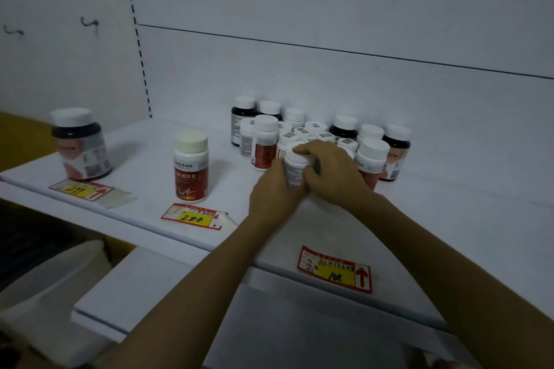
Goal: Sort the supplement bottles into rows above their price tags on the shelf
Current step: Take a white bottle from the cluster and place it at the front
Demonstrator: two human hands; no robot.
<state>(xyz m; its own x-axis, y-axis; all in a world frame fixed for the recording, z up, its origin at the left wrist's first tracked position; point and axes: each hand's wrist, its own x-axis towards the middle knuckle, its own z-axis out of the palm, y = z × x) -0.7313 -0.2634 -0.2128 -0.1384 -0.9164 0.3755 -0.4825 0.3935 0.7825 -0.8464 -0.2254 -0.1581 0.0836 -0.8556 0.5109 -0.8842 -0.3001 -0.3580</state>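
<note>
A small white bottle (pixel 294 169) stands at the front of a cluster of several supplement bottles (pixel 317 133) in the middle of the white shelf (pixel 449 204). My left hand (pixel 274 192) grips its left side and my right hand (pixel 331 171) curls over its cap and right side. A dark bottle with a white cap (pixel 81 144) stands above the price tag marked 299 (pixel 79 190). A white bottle with a red label (pixel 191 165) stands above the tag marked 200 (pixel 193 217). A third tag marked 108 (pixel 335 271) lies at the shelf's front edge with no bottle right behind it.
A white back panel (pixel 329 9) with a slotted upright (pixel 139 48) closes off the rear. A lower white shelf (pixel 144 287) juts out below at the left, beside a pale container (pixel 51 287). Two hooks (pixel 90 22) hang on the left wall.
</note>
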